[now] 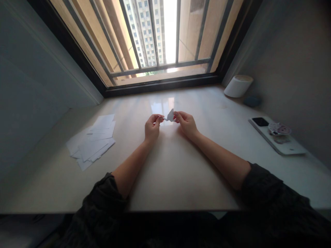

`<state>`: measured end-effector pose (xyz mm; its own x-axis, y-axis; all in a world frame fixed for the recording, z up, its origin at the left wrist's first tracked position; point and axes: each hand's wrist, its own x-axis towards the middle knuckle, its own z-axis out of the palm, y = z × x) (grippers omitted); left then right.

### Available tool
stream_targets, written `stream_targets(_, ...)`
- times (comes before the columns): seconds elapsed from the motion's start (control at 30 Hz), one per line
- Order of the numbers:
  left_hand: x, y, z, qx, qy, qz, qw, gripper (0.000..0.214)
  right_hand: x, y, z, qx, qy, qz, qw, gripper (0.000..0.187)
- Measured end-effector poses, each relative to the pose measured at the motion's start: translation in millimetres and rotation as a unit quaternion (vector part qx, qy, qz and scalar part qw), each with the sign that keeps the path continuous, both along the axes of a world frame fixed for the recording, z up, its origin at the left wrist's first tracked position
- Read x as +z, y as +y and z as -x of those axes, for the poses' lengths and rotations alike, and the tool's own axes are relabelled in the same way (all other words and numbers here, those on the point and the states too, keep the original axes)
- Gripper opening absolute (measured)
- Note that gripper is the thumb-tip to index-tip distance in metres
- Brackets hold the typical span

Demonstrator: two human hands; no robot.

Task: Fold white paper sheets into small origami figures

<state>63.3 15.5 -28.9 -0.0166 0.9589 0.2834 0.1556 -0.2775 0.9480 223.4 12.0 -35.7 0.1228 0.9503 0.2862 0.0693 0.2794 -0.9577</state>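
A small folded piece of white paper (170, 115) is held up between my two hands, over the middle of the pale sill. My left hand (153, 126) pinches its narrow left end between thumb and fingers. On the other side, my right hand (186, 123) grips the wider, pointed part with thumb and forefinger. The exact folds are too small to make out. To the left of my left hand lies a loose pile of white paper sheets (94, 141), overlapping at different angles.
A white phone (292, 146) with a round cartoon grip lies at the right. Behind it, a white cylinder (238, 86) and a small dark object (252, 101) sit by the right wall. A barred window (165, 83) closes off the back.
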Motion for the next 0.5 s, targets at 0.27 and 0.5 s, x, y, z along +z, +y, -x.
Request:
stream_targets(0.27,2.9,-1.6,-0.1,0.0,0.004,0.008,1.0,0.021,2.5,-1.6,-2.0,-0.006,-0.017,0.004,1.0,0.037)
stream_targets(0.5,0.0,-0.5,0.8,0.019,-0.018,0.008,1.0,0.034,4.2,-6.0,-1.7,-0.021,-0.099,-0.017,0.995,0.026)
